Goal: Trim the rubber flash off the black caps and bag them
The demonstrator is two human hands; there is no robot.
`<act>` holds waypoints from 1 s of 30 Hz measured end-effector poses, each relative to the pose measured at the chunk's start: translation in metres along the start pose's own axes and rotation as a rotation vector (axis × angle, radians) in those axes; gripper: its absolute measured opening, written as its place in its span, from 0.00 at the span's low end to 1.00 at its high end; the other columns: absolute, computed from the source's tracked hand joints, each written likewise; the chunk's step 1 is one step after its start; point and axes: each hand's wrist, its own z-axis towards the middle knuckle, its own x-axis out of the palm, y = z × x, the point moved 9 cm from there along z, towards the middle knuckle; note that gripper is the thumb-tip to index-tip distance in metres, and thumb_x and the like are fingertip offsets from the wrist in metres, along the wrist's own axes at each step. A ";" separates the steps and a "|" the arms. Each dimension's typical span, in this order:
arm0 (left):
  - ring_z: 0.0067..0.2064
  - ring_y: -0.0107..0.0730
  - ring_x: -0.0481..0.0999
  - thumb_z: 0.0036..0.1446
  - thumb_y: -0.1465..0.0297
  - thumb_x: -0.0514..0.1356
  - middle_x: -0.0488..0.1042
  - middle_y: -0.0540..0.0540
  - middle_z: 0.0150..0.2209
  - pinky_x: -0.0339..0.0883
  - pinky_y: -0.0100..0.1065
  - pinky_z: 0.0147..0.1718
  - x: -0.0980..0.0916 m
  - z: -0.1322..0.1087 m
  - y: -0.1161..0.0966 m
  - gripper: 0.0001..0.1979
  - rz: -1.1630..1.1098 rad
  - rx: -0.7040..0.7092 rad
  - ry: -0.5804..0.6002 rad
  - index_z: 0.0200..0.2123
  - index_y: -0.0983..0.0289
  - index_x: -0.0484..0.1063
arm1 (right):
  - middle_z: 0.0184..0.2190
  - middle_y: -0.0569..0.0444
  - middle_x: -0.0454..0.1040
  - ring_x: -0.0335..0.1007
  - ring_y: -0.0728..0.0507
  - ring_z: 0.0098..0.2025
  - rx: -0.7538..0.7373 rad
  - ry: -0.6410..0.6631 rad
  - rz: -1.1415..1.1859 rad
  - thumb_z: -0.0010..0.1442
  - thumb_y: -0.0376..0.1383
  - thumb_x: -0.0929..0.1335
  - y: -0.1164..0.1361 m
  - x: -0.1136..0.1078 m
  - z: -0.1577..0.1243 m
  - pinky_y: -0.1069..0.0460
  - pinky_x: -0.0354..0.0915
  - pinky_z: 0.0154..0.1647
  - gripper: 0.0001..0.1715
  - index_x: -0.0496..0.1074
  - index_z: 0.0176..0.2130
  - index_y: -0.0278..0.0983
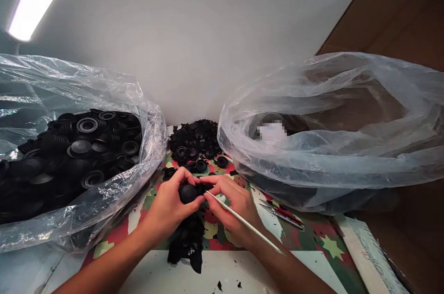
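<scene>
My left hand is closed round a round black rubber part, held above the table. My right hand pinches a thin white tool like a pen, with its tip touching the part's right side and its shaft running back over my wrist. Under both hands lies a heap of black rubber scraps on a red and green patterned cloth.
A clear plastic bag of black rubber bellows parts fills the left. A second large plastic bag sits right. A pile of small black parts lies by the wall. Red-handled snips rest beside my right hand.
</scene>
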 end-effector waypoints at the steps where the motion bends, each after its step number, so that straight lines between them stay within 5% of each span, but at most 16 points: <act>1: 0.32 0.32 0.71 0.48 0.69 0.63 0.73 0.46 0.30 0.64 0.32 0.33 0.001 -0.001 -0.001 0.10 0.021 0.012 0.000 0.31 0.59 0.64 | 0.47 0.51 0.81 0.77 0.43 0.48 -0.026 0.004 -0.018 0.66 0.29 0.65 0.003 0.002 0.000 0.49 0.69 0.48 0.09 0.69 0.34 0.41; 6: 0.36 0.35 0.77 0.49 0.72 0.61 0.80 0.50 0.35 0.67 0.35 0.37 0.003 -0.006 -0.004 0.09 0.052 0.070 -0.011 0.31 0.59 0.62 | 0.40 0.51 0.80 0.76 0.44 0.41 -0.060 -0.055 -0.131 0.69 0.29 0.62 0.006 0.008 -0.003 0.51 0.68 0.42 0.10 0.70 0.40 0.40; 11: 0.41 0.36 0.80 0.53 0.71 0.65 0.83 0.53 0.41 0.70 0.37 0.43 -0.007 -0.010 -0.013 0.13 -0.043 0.105 -0.096 0.30 0.58 0.60 | 0.28 0.55 0.73 0.69 0.44 0.30 0.296 0.066 -0.315 0.64 0.31 0.62 -0.052 0.006 -0.006 0.51 0.60 0.31 0.12 0.64 0.29 0.41; 14: 0.45 0.38 0.81 0.53 0.69 0.67 0.83 0.55 0.44 0.70 0.39 0.48 -0.010 -0.007 -0.013 0.13 -0.197 0.076 -0.074 0.36 0.59 0.65 | 0.21 0.58 0.69 0.66 0.45 0.25 0.367 0.101 -0.322 0.58 0.30 0.63 -0.069 -0.004 -0.003 0.52 0.57 0.27 0.13 0.60 0.24 0.41; 18: 0.50 0.41 0.79 0.52 0.69 0.69 0.82 0.57 0.46 0.71 0.38 0.48 -0.007 0.000 0.000 0.16 -0.360 -0.022 -0.005 0.43 0.60 0.71 | 0.34 0.53 0.76 0.73 0.43 0.38 0.286 -0.033 -0.200 0.58 0.33 0.64 -0.050 -0.019 0.007 0.51 0.64 0.38 0.12 0.61 0.24 0.41; 22: 0.49 0.43 0.80 0.48 0.67 0.72 0.82 0.57 0.45 0.70 0.39 0.50 -0.007 0.002 0.015 0.17 -0.483 -0.111 -0.029 0.40 0.60 0.73 | 0.26 0.57 0.73 0.70 0.45 0.29 0.342 -0.098 -0.070 0.64 0.41 0.65 -0.040 -0.019 0.004 0.51 0.63 0.32 0.13 0.65 0.28 0.41; 26: 0.49 0.45 0.80 0.48 0.63 0.73 0.83 0.58 0.44 0.71 0.42 0.51 -0.007 0.003 0.021 0.17 -0.531 -0.155 -0.061 0.40 0.61 0.75 | 0.30 0.56 0.77 0.74 0.45 0.31 0.264 -0.011 -0.080 0.68 0.39 0.64 -0.041 -0.010 0.003 0.52 0.66 0.35 0.09 0.72 0.38 0.41; 30: 0.48 0.42 0.80 0.52 0.60 0.71 0.82 0.58 0.44 0.71 0.41 0.51 -0.011 0.006 0.021 0.18 -0.499 -0.140 -0.087 0.43 0.61 0.77 | 0.37 0.52 0.79 0.75 0.42 0.39 0.083 0.236 -0.320 0.64 0.29 0.65 -0.053 -0.001 0.003 0.50 0.67 0.41 0.12 0.77 0.40 0.41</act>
